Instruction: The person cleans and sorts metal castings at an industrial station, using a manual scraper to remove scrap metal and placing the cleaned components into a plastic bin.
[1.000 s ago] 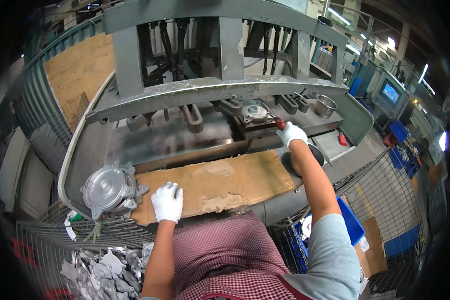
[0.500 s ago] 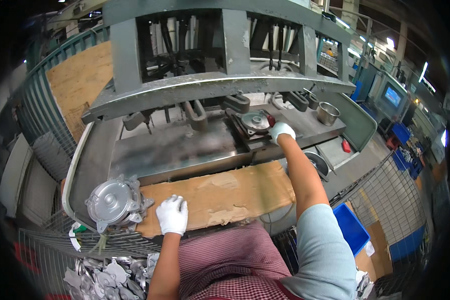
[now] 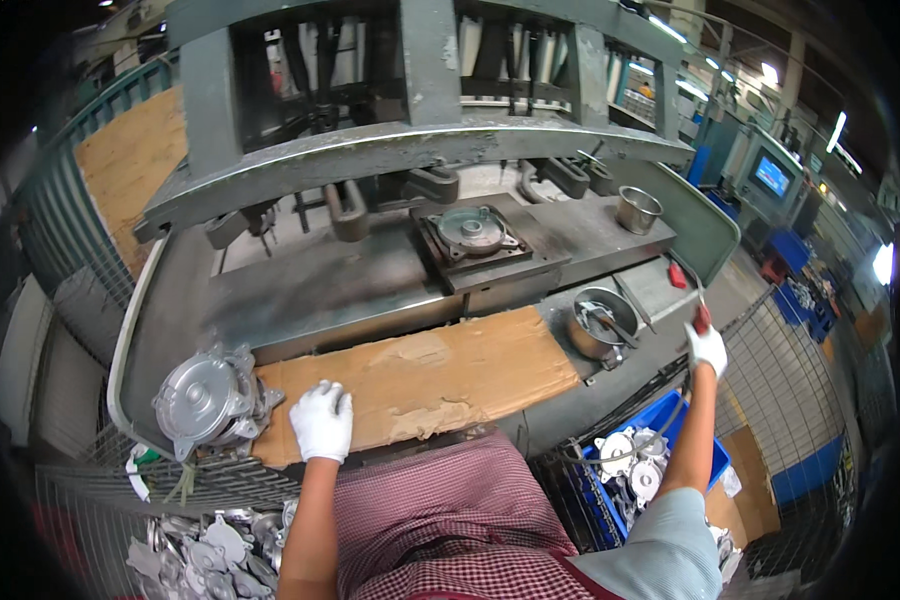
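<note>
R hand (image 3: pixel 707 349) w/ tool (image 3: pixel 703 318) moved rt; blue bin (image 3: pixel 660 410) has pts (image 3: pixel 645 485).

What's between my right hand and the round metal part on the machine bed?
In this view, the metal pot and a thin bar lie between your right hand and the round metal part, but a path above them looks clear.
</note>
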### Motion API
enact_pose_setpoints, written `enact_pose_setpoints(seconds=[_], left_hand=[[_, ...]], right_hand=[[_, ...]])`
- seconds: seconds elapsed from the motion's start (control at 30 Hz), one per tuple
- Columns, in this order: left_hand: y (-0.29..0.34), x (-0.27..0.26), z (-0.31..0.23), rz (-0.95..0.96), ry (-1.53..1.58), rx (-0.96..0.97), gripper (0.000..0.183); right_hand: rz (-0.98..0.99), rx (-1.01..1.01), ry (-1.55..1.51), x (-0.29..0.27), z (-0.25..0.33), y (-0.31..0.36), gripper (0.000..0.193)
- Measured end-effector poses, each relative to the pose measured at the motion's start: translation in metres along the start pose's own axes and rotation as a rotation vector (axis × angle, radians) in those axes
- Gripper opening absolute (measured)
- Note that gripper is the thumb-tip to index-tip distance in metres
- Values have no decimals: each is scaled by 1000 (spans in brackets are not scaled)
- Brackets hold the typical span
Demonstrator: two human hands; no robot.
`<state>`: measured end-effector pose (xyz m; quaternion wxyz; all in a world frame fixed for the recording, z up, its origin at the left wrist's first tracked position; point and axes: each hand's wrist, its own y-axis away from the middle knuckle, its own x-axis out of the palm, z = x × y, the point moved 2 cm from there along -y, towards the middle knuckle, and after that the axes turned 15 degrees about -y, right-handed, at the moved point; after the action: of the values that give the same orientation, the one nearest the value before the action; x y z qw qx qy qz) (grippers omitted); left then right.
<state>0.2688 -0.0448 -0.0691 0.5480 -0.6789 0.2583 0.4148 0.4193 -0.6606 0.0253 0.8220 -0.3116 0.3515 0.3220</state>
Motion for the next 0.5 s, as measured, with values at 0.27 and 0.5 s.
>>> enact_pose_setpoints(seconds=[0.27, 0.5], left_hand=[[20, -3, 3, -102, 273, -38, 13], [63, -65, 10, -226, 335, -24, 17]], right_hand=[[-626, -450, -356, 59, 56, 88, 47], [261, -1124, -450, 154, 322, 224, 35]])
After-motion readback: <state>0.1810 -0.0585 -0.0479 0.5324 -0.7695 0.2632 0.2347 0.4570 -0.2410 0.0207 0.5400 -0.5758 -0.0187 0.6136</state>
